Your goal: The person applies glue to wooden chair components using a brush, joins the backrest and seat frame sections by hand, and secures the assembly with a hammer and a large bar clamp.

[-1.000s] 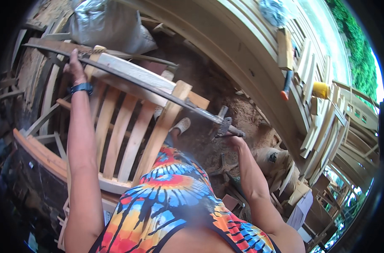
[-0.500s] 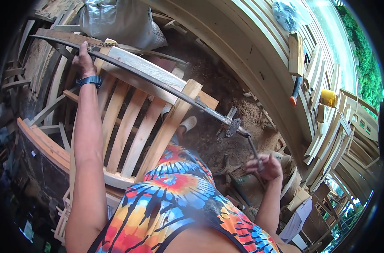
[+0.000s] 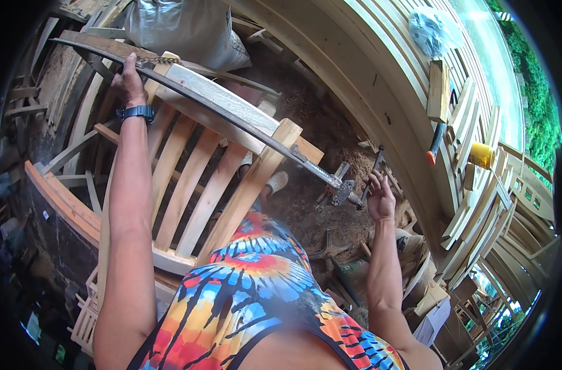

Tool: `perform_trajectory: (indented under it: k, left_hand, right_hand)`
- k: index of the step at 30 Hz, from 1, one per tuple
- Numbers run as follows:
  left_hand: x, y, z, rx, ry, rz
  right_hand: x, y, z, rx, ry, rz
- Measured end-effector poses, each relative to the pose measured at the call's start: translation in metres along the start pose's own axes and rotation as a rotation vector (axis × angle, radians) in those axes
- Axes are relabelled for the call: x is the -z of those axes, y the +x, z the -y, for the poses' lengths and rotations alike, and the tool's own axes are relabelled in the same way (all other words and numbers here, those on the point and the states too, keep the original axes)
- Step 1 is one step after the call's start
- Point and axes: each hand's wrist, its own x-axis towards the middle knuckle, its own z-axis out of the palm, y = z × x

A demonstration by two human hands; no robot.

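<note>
A long metal bar clamp (image 3: 231,128) lies across a slatted wooden frame (image 3: 270,161), which looks like a chair or bench part. Near the bar's upper left end, my left hand (image 3: 130,85) is closed around it, wearing a watch (image 3: 136,113) on the wrist. At the other end sits the clamp's screw head (image 3: 344,193), just past the frame's post. My right hand (image 3: 381,200) has its fingers curled against the crank handle (image 3: 378,160), which points up and away from me. A short chain (image 3: 159,60) hangs over the bar beside my left hand.
A white sack (image 3: 182,34) stands behind the frame. To the right, a large curved wooden piece (image 3: 355,80) bears a hammer (image 3: 436,145), a yellow container (image 3: 481,155), a plastic bag (image 3: 430,31) and stacked slats. Sawdust covers the floor (image 3: 312,228); a curved orange-brown rail (image 3: 65,200) lies left.
The crank handle has swung from pointing down toward me to pointing up and away. My right hand rose with it. My left hand keeps its hold on the bar.
</note>
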Motion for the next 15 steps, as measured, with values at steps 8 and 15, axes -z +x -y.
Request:
perform_trajectory:
  k: [8,15]
  left_hand:
    - [-0.002,-0.003,-0.009,-0.019,0.131,0.040]
    - [0.005,0.013,0.014,0.025,-0.036,0.009]
  right_hand:
    - [0.008,-0.004,-0.041,0.072,0.033,0.005]
    - [0.013,-0.014,-0.075,-0.116,0.241,-0.045]
